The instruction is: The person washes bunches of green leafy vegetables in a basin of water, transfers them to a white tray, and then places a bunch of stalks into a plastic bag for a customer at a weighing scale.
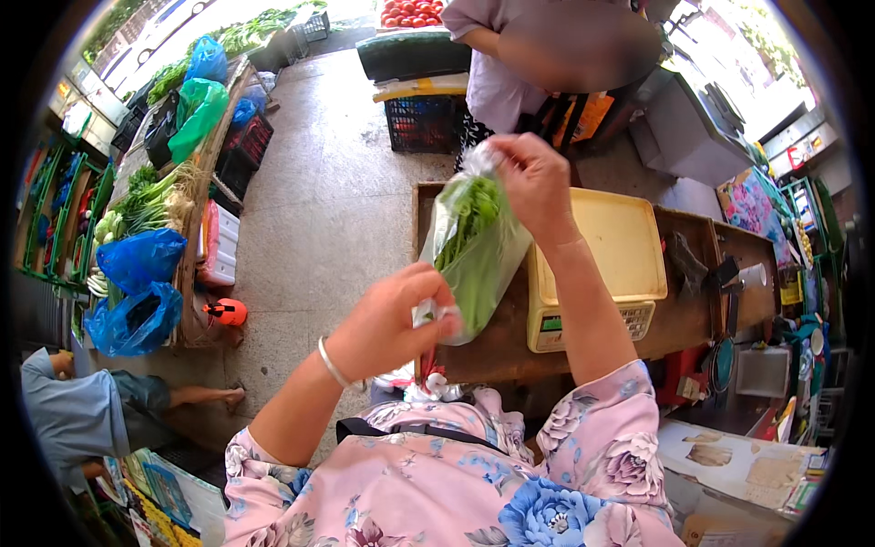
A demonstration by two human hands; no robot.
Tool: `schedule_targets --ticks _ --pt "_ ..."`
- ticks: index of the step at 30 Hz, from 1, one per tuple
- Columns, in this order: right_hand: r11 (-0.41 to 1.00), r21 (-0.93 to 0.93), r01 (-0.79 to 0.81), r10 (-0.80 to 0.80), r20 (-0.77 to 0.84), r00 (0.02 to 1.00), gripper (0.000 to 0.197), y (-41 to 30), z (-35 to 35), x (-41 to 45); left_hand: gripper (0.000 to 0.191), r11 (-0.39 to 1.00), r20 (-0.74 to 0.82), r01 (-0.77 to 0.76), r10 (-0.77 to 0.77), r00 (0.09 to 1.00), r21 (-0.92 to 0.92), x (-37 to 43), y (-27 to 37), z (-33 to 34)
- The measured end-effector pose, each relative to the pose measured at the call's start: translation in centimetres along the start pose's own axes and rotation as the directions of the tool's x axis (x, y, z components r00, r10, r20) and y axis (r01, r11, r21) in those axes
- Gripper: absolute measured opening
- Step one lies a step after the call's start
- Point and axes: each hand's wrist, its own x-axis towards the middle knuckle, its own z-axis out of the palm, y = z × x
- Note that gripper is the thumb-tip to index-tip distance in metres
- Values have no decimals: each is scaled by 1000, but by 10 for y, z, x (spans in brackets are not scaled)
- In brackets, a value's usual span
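A clear plastic bag (493, 287) with leafy green vegetables (472, 212) inside slants between my two hands, above the wooden counter. My right hand (534, 181) pinches its gathered top end. The lower left corner of the bag is held by my left hand (403, 318), which has a white bangle at the wrist. Just right of the bag stands a yellow weighing scale (615, 239) with a bare tray, partly hidden by my right forearm. Beneath the bag runs the brown wooden counter (489, 362).
A person (502, 82) stands across the counter. Another person (82, 403) is at the lower left. On the left, a wooden stand holds spring onions (154, 205) and blue plastic bags (140, 318). An orange spray bottle (229, 312) is beside it. Tomatoes (410, 12) lie at the back.
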Motion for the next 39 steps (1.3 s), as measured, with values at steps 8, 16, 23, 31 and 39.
schedule_targets --ticks 8,16,23,31,39 --pt "974 18 -228 222 161 962 9 -2 -31 11 14 768 -118 201 -338 934 -608 4 -30 -20" --pt "987 -106 -121 151 350 924 9 -8 -8 -10 16 428 130 274 -337 933 -861 34 -68 -1" --pt "994 -23 106 -87 423 902 6 -19 16 -40 29 24 414 427 -199 888 -904 89 -107 13" --pt "955 37 -295 297 -53 954 32 0 20 -99 21 53 353 422 -459 815 -905 100 -118 23" --pt "680 398 -615 617 143 774 35 35 52 -117 25 121 375 430 -321 870 -895 98 -137 25"
